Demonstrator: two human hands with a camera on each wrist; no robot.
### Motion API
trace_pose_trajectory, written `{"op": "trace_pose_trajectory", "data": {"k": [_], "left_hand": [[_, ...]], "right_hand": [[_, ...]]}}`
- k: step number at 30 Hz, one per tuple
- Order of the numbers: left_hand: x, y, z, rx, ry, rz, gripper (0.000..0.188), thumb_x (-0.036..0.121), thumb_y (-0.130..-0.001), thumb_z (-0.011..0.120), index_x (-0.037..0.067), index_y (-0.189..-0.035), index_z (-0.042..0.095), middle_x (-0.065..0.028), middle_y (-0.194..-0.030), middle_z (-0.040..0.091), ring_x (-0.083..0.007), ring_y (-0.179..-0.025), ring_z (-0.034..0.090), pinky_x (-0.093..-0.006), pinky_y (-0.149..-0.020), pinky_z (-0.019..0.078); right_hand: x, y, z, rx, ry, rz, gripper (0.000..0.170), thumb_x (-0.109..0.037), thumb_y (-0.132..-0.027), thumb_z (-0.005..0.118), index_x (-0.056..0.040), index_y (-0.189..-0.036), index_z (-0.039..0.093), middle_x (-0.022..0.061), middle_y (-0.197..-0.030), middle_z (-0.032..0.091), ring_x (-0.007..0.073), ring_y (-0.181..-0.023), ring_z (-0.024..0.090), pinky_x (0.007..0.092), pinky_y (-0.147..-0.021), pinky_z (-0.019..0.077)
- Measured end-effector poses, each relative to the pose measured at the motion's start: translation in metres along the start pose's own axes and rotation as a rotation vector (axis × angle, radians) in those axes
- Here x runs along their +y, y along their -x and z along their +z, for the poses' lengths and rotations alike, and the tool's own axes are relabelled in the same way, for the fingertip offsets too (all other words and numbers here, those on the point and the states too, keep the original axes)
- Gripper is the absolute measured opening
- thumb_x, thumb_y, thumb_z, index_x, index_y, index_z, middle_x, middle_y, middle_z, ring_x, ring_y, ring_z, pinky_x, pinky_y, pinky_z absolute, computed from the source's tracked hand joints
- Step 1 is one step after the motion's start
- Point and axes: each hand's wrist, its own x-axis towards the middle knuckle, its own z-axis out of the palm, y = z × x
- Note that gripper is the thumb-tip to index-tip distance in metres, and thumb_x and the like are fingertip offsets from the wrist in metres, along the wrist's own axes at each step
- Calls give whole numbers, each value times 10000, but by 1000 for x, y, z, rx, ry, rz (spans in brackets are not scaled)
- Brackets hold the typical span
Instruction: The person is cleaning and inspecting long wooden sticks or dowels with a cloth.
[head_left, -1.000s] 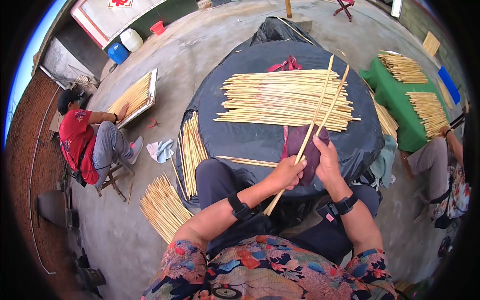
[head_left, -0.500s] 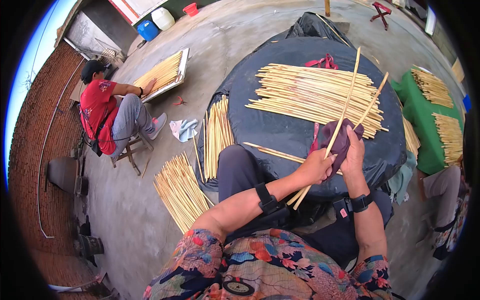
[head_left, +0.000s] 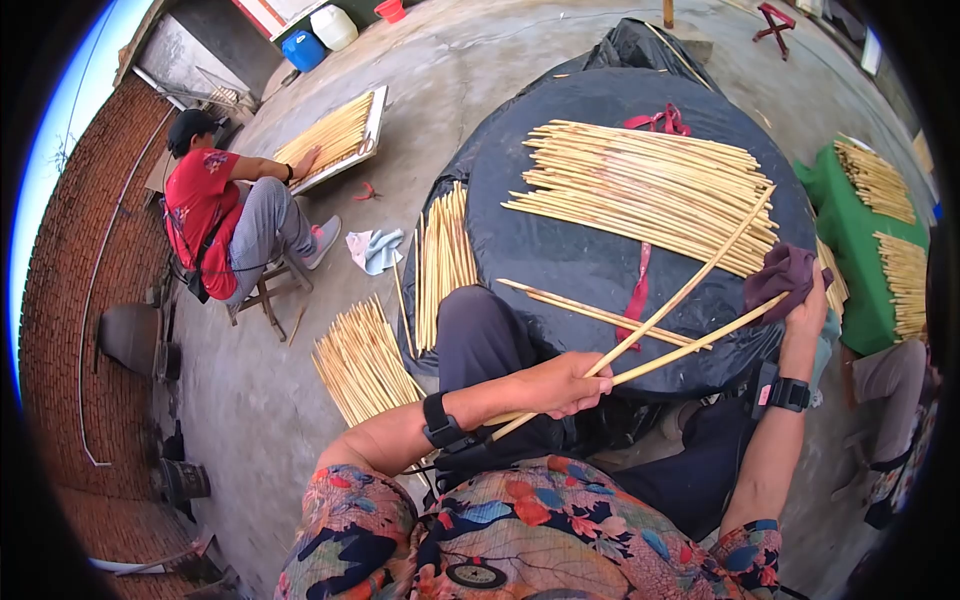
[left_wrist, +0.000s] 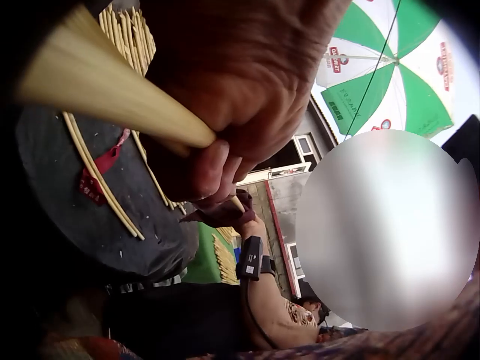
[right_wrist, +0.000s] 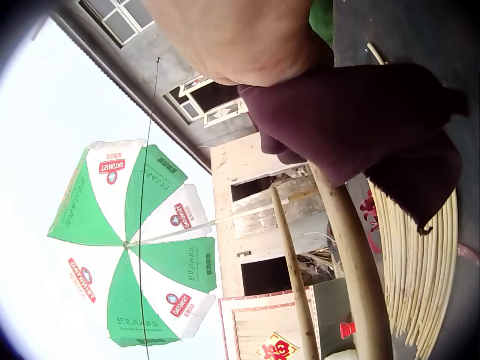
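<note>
In the head view my left hand grips two long peeled sticks, which cross at the fingers and fan out to the right. One stick slants up over the table. The other stick runs to a dark purple cloth in my right hand. In the right wrist view the cloth is bunched around the end of a stick. The left wrist view shows curled fingers around the pale sticks. Beyond my right hand lies the table's right edge.
A round table under black plastic bears a wide row of sticks, a pair of loose sticks and a red strap. More sticks lie at lower left. A person in red sits left beside a stick-covered board.
My right hand has slid the cloth outward to the right along one stick, away from my left hand. My left hand has moved down and left, and the two sticks now spread apart.
</note>
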Motion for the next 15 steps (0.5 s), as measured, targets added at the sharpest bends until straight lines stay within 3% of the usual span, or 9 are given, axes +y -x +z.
{"op": "trace_pose_trajectory", "data": {"k": [4,5,6,8,9,11,14,15], "left_hand": [[-11,31,-10,0,32,-65,144,213,-908,430,74,-930,459,34,-606,423,-18,-439,346,-166,-369,272],[-19,44,-17,-16,32,-115,144,218,-908,435,77,-928,459,32,-608,431,-16,-433,344,-165,-365,270],[-25,54,-25,-32,32,-166,144,222,-908,440,80,-925,460,30,-610,439,-14,-427,343,-164,-361,269],[-32,60,-32,113,142,-99,149,234,-906,451,85,-910,460,16,-619,467,-17,-414,344,-162,-349,262],[-29,53,-30,197,209,-23,149,226,-900,464,78,-895,456,1,-632,493,-24,-407,350,-162,-338,255],[-19,29,-30,251,283,103,138,191,-884,498,59,-882,459,-15,-641,507,-39,-408,394,-174,-328,263],[7,-18,-28,259,245,163,138,173,-865,528,47,-868,473,-28,-605,499,-61,-420,448,-177,-325,296],[14,-46,-21,280,261,228,144,172,-861,532,39,-864,474,-30,-588,494,-70,-415,456,-186,-326,313]], "right_hand": [[-25,1,-8,156,66,-109,218,-179,-884,476,-3,-1012,486,134,-945,577,249,-846,590,388,-753,516],[-39,36,13,56,240,-119,282,-238,-905,429,2,-1042,486,140,-960,574,250,-843,589,383,-760,514],[-59,15,-17,37,263,-80,369,-311,-912,403,-8,-1110,476,151,-1050,550,246,-945,562,367,-821,488],[-72,-21,-67,-287,17,90,371,-300,-904,431,-7,-1129,467,145,-1092,536,239,-974,548,357,-840,469],[-60,-17,-54,-292,20,93,371,-300,-904,431,-7,-1129,467,145,-1092,536,239,-974,548,357,-840,469],[-13,18,5,89,73,17,340,-275,-887,474,-11,-1100,481,119,-1067,550,244,-962,553,363,-834,463],[28,62,54,-135,40,238,358,-280,-882,481,-21,-1130,482,107,-1142,524,240,-1043,510,393,-922,396],[46,71,61,-122,76,192,352,-284,-892,460,-28,-1132,485,103,-1147,522,233,-1049,504,392,-925,386]]}}
